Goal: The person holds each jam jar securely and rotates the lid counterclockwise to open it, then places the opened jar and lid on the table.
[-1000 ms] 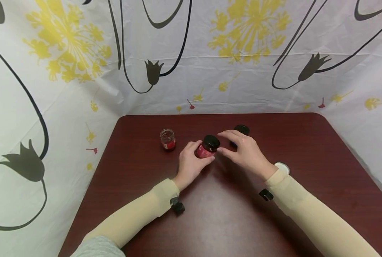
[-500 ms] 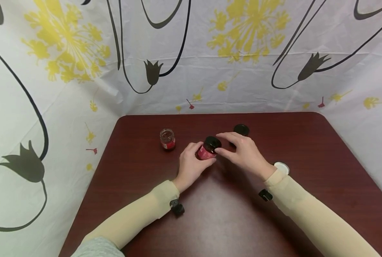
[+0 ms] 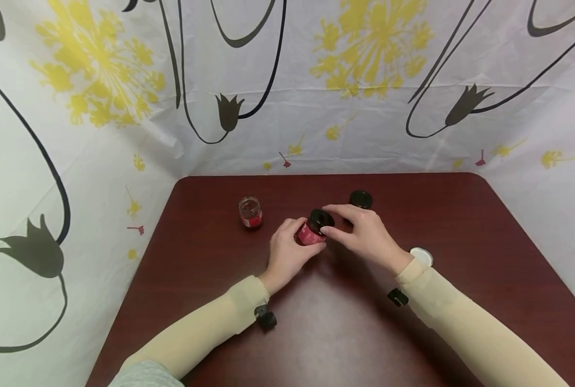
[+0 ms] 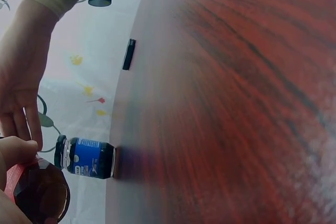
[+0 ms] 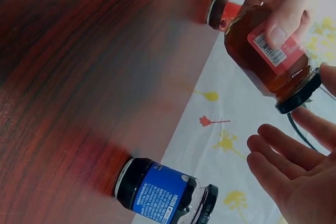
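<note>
My left hand (image 3: 287,250) grips a jar (image 3: 310,235) of dark amber contents with a pink-red label, tilted and raised off the table. In the right wrist view, the left thumb presses beside the barcode on the jar's label (image 5: 270,51). My right hand (image 3: 370,232) pinches the jar's black lid (image 3: 321,217) between thumb and index finger; its other fingers stay extended. Just behind the right hand stands a blue-labelled jar (image 5: 163,190) with a black lid, partly hidden in the head view.
A lidless glass jar (image 3: 250,213) with a red label stands at the back left of the reddish-brown table (image 3: 205,236). Beside my right wrist lies a white disc like an upturned lid (image 3: 421,256). A patterned cloth (image 3: 287,64) hangs around the table.
The right thumb and index finger have closed in on the black lid from slightly apart. The held jar has shifted slightly toward the right hand.
</note>
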Available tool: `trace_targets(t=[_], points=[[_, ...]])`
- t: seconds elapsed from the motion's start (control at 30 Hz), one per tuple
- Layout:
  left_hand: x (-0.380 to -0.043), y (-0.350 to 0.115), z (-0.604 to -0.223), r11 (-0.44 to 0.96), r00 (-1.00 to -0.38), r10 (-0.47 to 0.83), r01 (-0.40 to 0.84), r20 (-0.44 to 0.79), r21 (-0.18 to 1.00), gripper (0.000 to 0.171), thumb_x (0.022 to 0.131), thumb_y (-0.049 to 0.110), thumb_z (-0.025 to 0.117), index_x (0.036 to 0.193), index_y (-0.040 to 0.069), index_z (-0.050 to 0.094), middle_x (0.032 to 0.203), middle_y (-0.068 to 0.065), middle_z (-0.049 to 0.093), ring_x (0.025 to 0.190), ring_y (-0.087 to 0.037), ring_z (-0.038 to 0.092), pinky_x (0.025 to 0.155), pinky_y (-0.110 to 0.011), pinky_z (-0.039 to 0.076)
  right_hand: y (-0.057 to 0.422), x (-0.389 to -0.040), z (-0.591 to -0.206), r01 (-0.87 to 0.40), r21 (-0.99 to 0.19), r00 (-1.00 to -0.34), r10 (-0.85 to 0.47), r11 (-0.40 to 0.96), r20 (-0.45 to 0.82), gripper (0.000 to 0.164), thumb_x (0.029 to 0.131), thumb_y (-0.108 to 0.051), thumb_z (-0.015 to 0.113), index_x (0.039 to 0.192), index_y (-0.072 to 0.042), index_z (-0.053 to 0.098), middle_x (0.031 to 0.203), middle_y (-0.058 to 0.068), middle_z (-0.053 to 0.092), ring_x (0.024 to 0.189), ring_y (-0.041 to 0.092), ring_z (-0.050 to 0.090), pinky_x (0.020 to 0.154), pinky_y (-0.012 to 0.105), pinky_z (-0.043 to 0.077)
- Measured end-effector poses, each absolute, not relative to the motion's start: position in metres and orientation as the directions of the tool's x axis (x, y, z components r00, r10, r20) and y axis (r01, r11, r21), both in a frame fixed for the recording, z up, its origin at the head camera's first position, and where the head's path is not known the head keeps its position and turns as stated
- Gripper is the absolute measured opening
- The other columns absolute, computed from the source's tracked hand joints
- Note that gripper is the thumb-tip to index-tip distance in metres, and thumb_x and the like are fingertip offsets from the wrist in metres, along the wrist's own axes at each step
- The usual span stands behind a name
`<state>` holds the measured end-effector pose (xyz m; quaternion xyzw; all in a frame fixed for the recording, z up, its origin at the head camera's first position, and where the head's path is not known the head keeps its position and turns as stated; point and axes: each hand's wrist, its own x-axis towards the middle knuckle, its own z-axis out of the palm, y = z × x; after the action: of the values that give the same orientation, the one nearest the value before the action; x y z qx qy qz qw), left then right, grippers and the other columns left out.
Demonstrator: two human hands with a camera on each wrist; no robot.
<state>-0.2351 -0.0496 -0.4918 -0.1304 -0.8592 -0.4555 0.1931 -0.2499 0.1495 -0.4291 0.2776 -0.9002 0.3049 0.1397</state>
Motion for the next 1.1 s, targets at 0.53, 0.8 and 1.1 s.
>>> trace_targets(t=[0.53, 0.8, 1.1], points=[[-0.231, -0.047, -0.492, 0.545, -0.879, 0.045, 0.419, 0.474, 0.726, 0.056, 0.062, 0.045, 0.079, 0.111, 0.027, 0.06, 0.096, 0.019, 0.05, 0.086, 0.003, 0.049, 0.069, -0.024, 0.044, 0.146, -0.249, -0.432, -0.608, -0.495, -0.791, -0.419, 0.621, 0.446, 0.047, 0.076, -0.049, 0.066, 0.117, -0.027, 0.06, 0.11, -0.015, 0.059, 0.093, 0.004, 0.055, 0.074, 0.031, 0.045], [-0.23, -0.049, -0.493, 0.549, -0.878, 0.058, 0.425, 0.475, 0.719, 0.056, 0.062, 0.046, 0.078, 0.111, 0.026, 0.06, 0.096, 0.019, 0.051, 0.086, 0.003, 0.049, 0.069, -0.026, 0.045, 0.142, -0.247, -0.436, -0.603, -0.494, -0.793, -0.405, 0.627, 0.455, 0.048, 0.076, -0.051, 0.066, 0.117, -0.026, 0.06, 0.11, -0.014, 0.059, 0.098, 0.004, 0.055, 0.079, 0.032, 0.046], [-0.23, -0.052, -0.493, 0.55, -0.871, 0.056, 0.435, 0.488, 0.713, 0.057, 0.063, 0.048, 0.077, 0.112, 0.024, 0.06, 0.096, 0.018, 0.051, 0.086, 0.003, 0.049, 0.07, -0.025, 0.045, 0.138, -0.246, -0.437, -0.6, -0.527, -0.796, -0.388, 0.602, 0.464, 0.048, 0.074, -0.049, 0.068, 0.116, -0.026, 0.06, 0.107, -0.013, 0.06, 0.091, 0.002, 0.057, 0.073, 0.028, 0.049]])
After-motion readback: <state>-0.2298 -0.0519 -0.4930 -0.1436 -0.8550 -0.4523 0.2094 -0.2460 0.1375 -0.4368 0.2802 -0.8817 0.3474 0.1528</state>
